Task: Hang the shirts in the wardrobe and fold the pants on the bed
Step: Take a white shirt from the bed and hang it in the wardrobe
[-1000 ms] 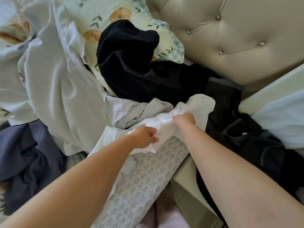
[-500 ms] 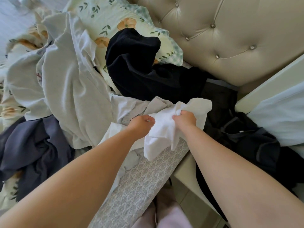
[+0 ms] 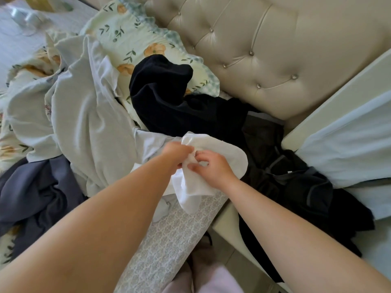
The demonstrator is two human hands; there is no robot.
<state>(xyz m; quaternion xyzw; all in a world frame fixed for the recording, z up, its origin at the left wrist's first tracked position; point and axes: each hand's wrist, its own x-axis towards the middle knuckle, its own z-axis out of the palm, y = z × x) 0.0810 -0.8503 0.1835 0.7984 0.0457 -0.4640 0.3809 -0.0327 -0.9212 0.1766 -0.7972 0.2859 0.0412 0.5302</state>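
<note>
A white garment (image 3: 222, 153) lies bunched at the bed's near edge, over a pile of clothes. My left hand (image 3: 176, 152) pinches its upper fold. Close beside it, my right hand (image 3: 208, 166) grips the same cloth with curled fingers, and a flap hangs down below both hands. A black garment (image 3: 160, 96) is heaped behind the white one. A pale grey garment (image 3: 84, 115) sprawls to the left. A dark blue-grey garment (image 3: 31, 191) lies at the lower left. More dark clothes (image 3: 296, 182) spill over the right edge of the bed.
A tufted beige headboard (image 3: 275, 49) rises behind the pile, with a floral pillow (image 3: 135, 37) against it. A cream bedside surface (image 3: 338, 98) with pale blue cloth (image 3: 347, 149) on it stands at the right. The patterned mattress side (image 3: 169, 240) runs below my arms.
My two hands have come closer together on the white garment and gathered it up. The view has shifted so that the pile sits further right and lower.
</note>
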